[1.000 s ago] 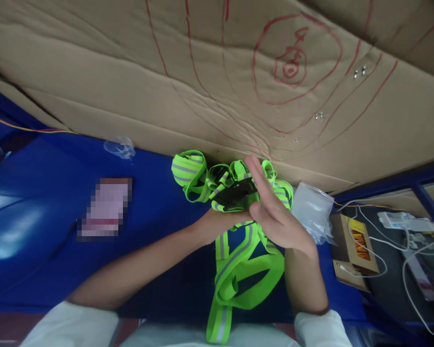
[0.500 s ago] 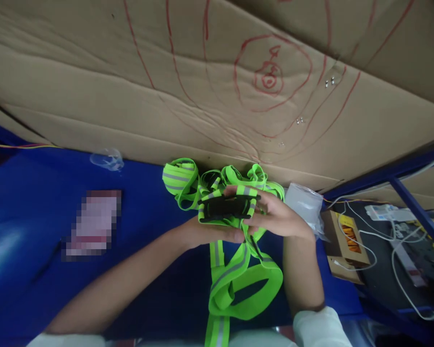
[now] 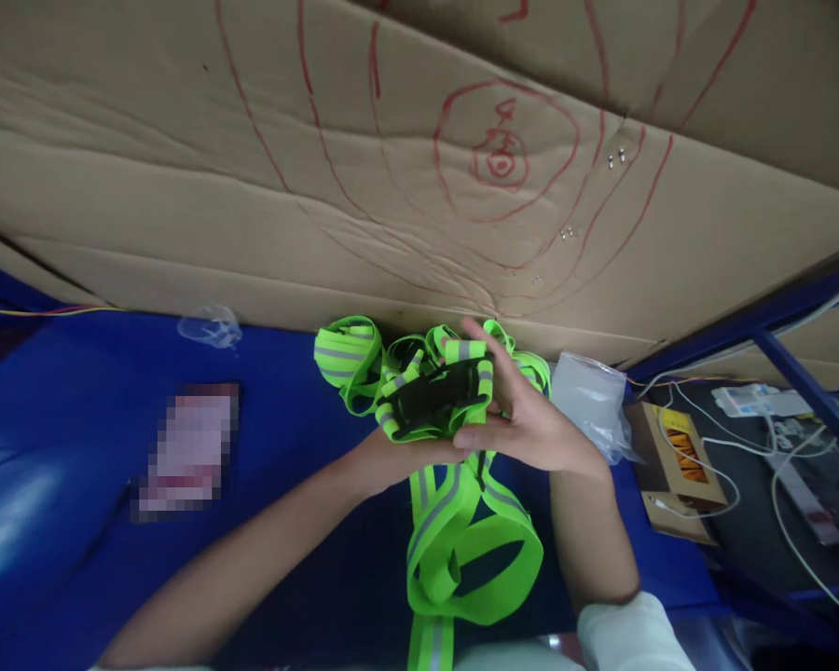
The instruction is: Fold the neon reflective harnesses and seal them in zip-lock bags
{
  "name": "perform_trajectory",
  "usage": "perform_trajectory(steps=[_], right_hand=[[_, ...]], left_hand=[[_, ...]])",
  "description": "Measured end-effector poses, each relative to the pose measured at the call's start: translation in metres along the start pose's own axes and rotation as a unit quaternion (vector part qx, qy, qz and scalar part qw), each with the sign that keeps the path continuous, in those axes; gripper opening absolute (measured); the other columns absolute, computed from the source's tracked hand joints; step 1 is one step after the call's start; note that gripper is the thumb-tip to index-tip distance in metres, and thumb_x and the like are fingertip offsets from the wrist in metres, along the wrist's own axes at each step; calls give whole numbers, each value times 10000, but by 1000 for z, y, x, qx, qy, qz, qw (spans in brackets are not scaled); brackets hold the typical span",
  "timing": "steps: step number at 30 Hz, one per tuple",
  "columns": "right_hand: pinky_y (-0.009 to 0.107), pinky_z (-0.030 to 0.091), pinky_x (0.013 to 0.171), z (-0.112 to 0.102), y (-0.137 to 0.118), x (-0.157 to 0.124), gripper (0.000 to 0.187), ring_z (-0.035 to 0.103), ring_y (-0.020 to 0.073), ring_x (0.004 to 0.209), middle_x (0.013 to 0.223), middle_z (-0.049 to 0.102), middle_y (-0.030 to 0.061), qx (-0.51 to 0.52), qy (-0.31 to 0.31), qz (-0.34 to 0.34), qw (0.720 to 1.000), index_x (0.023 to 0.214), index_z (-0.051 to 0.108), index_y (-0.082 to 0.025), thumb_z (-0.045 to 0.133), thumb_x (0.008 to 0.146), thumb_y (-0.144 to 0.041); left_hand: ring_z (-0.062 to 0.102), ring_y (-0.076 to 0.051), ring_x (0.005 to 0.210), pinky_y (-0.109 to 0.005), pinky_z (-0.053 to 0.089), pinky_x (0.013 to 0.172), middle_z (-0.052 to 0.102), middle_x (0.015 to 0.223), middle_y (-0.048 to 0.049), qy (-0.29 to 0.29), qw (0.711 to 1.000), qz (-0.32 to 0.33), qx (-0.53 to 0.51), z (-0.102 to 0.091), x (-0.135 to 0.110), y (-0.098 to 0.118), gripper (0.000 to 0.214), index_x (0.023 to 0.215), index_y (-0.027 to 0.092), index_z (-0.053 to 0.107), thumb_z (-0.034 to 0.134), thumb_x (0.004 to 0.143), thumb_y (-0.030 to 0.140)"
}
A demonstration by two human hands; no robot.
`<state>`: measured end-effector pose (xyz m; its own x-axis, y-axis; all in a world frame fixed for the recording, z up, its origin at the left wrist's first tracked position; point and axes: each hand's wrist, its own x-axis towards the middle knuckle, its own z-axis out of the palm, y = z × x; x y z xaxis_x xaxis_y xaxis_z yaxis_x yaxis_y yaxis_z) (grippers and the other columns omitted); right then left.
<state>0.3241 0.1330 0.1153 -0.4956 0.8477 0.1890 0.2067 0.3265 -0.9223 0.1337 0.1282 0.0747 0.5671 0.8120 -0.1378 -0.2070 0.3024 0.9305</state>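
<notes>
- The left hand [image 3: 391, 458] reached in from the lower left with its forearm slanted across the blue worktop [image 3: 76, 522]. It lay under the neon-green strap bundle [image 3: 350, 359], and its fingers were hidden, so its grip could not be told.
- The right hand [image 3: 531, 429] came up from the lower right with its wrist bent inward. Its fingers rose behind the bundle and its thumb pressed the front, so its grip was clamped on the straps.
- The bundle was held just above the worktop, close to the cardboard sheet [image 3: 182, 205], with a black buckle [image 3: 430, 396] on its face.
- One strap loop [image 3: 510, 578] hung down between the forearms.
- A clear plastic bag [image 3: 594, 401] lay just beside the right wrist.
</notes>
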Motion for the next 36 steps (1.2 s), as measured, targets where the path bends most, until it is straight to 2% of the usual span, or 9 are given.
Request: perform_trajectory(steps=[3, 7, 11, 17, 22, 26, 28, 32, 36], right_hand=[[486, 452, 1227, -3, -6, -4, 932, 478, 283, 1492, 1667, 392, 54, -119, 104, -51, 986, 1614, 345, -402, 864, 840, -409], [458, 485, 1195, -3, -10, -5, 432, 583, 261, 1393, 1495, 590, 61, -213, 59, -69, 973, 1355, 681, -332, 766, 935, -388], [406, 555, 1111, 6, -10, -3, 311, 674, 222, 1270, 1365, 707, 68, -244, 62, -94, 963, 1292, 730, -272, 700, 989, -335], [406, 600, 1046, 12, -14, -2, 209, 729, 237, 1180, 1242, 772, 77, -243, 128, -84, 958, 1159, 786, -240, 700, 986, -317], [355, 632, 893, 14, -16, -4, 114, 766, 214, 992, 1063, 799, 35, -203, 188, -77, 958, 1041, 788, -262, 698, 985, -304], [329, 623, 814, 12, -12, -3, 72, 760, 205, 896, 970, 798, 24, -243, 228, -114, 936, 998, 777, -266, 723, 971, -305], [332, 620, 848, 8, -9, -3, 75, 761, 210, 937, 1007, 800, 26, -270, 240, -135, 923, 1024, 776, -270, 730, 966, -286], [351, 610, 915, 1, -11, -5, 102, 757, 222, 1005, 1062, 803, 27, -263, 211, -147, 930, 1050, 786, -280, 736, 961, -281], [356, 616, 845, 1, -15, -7, 127, 760, 226, 920, 999, 804, 25, -198, 226, -101, 948, 984, 800, -277, 711, 973, -367]], left_hand=[[707, -306, 1167, -444, 561, 1040, 786, 1144, -56, 24, 999, -24, 14, -4, 5, -1, 523, 1145, 205, 755, 881, 649, 312], [717, -216, 892, -338, 585, 846, 764, 922, -22, -17, 998, -43, 45, -5, 12, -6, 285, 931, 171, 757, 844, 674, 255], [662, -169, 708, -279, 543, 708, 690, 698, -6, -42, 997, -48, 41, -7, 14, -7, 81, 684, 148, 709, 764, 720, 194], [719, -225, 923, -351, 568, 915, 761, 897, -63, -104, 993, -14, -58, -4, 13, -7, 296, 885, 144, 773, 915, 696, 321], [737, -252, 922, -375, 564, 935, 778, 934, -105, -215, 965, -38, -148, -3, 12, -20, 546, 992, 135, 783, 1000, 599, 446], [718, -344, 1099, -441, 556, 997, 771, 1146, -140, -280, 934, -52, -213, -3, 9, -32, 821, 1152, 180, 773, 990, 497, 624], [702, -356, 1141, -431, 560, 990, 753, 1215, -151, -295, 930, -52, -215, 0, 7, -33, 821, 1172, 176, 775, 958, 536, 662], [738, -253, 915, -370, 575, 905, 779, 949, -107, -210, 966, -57, -142, 8, 5, -32, 453, 992, 129, 783, 913, 732, 477], [704, -215, 819, -365, 583, 824, 739, 890, -44, -126, 987, -60, -80, 8, 6, -34, 508, 1006, 151, 719, 950, 673, 457]])
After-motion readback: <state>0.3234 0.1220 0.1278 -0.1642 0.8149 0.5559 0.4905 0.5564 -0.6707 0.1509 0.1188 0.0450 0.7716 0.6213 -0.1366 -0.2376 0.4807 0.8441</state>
